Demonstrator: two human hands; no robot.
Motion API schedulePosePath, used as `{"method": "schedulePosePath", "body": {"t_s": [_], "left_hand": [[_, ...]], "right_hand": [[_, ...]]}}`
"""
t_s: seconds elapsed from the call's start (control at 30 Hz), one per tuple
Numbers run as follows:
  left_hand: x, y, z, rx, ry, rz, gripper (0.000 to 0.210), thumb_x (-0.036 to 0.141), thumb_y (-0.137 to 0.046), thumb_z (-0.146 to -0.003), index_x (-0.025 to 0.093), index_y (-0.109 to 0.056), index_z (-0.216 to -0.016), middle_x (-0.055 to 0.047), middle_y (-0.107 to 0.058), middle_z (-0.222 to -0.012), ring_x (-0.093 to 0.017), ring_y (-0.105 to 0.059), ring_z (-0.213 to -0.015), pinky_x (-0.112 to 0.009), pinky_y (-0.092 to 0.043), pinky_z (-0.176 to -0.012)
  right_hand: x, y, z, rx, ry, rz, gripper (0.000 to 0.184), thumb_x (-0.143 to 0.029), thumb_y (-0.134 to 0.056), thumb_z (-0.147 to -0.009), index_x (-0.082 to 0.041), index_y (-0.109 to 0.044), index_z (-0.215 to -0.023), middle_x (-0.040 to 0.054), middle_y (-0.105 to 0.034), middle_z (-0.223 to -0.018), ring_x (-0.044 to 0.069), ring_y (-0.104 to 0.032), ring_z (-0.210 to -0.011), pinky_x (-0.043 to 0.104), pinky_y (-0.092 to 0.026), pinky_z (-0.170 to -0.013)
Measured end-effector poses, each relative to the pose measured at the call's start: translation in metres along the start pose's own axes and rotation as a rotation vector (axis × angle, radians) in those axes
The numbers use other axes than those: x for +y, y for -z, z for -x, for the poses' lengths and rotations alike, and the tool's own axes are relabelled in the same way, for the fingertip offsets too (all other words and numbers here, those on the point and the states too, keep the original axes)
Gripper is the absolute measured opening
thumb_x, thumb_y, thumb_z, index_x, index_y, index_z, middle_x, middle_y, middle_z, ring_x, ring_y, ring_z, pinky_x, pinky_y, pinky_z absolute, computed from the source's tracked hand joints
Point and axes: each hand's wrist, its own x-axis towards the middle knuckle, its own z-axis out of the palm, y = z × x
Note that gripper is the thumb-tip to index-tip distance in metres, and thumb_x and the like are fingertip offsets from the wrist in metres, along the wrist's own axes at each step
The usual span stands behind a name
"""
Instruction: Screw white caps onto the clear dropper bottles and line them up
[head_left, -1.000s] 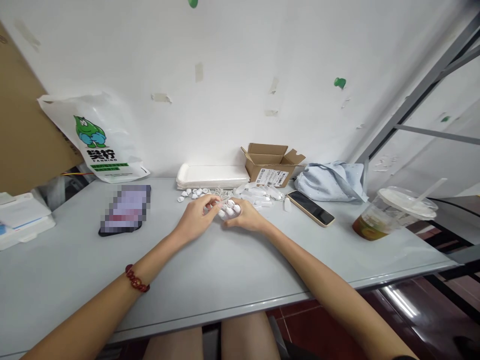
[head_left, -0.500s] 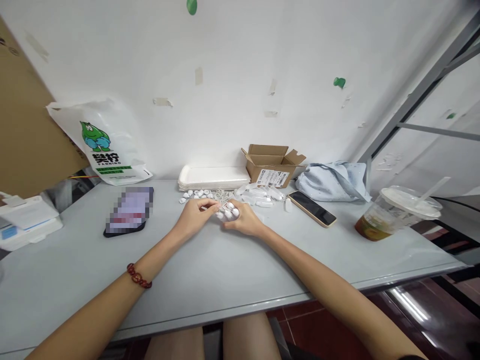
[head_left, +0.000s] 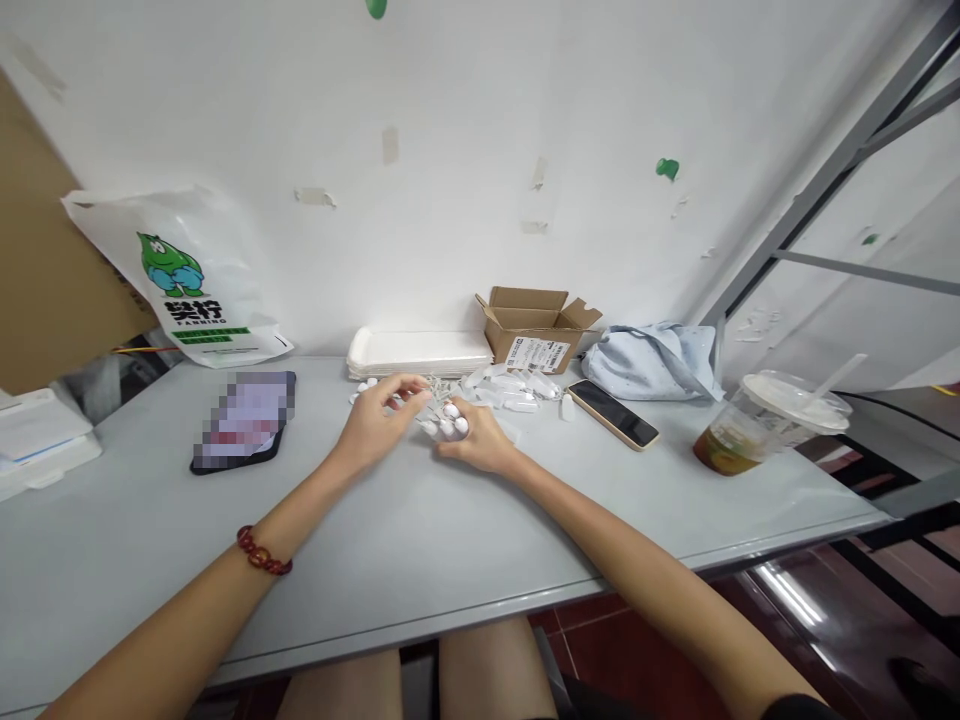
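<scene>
- In the head view, the right hand (head_left: 484, 437) is curled around a small bunch of white pieces (head_left: 448, 427), their rounded ends facing the person
- That bunch sits over the middle of the grey desk (head_left: 390, 590), just in front of the clutter
- The left hand (head_left: 375, 418) is beside it, fingers bent and thumb close to them, a narrow gap; I can't tell from here whether the fingertips have hold of anything
- A beaded bracelet (head_left: 262, 552) circles the left wrist
- Behind the left hand, partly hidden, lie some loose caps (head_left: 363, 386), white as well
- Behind the right hand are scattered clear sleeves (head_left: 519, 402), see-through and pale
- Against the wall, a stack of trays (head_left: 420, 350) is next to an open cardboard box (head_left: 536, 355)
- To the right lie a phone (head_left: 613, 413), a pale blue cloth bag (head_left: 652, 362) and a drink cup (head_left: 750, 430) with a straw
- Over on the left, a blurred-out phone-like slab (head_left: 244, 420) lies in front of a white plastic bag (head_left: 247, 290)
</scene>
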Motion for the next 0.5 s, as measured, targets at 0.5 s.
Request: {"method": "schedulePosePath", "body": {"t_s": [0.5], "left_hand": [[0.0039,-0.0038,0.0001,0.110,-0.152,-0.122,0.018,0.031,-0.056,-0.077,0.018,-0.064,-0.069,-0.003,-0.067,-0.076,-0.019,-0.057,-0.080,-0.031,-0.043,-0.077]], "right_hand": [[0.0013,-0.0086,-0.0043,0.056,0.056,0.113,0.030,-0.027,-0.062,-0.059,-0.021,-0.048,-0.085,-0.0048,-0.050,-0.066,0.014,-0.046,-0.060,0.024,-0.034,-0.056]]}}
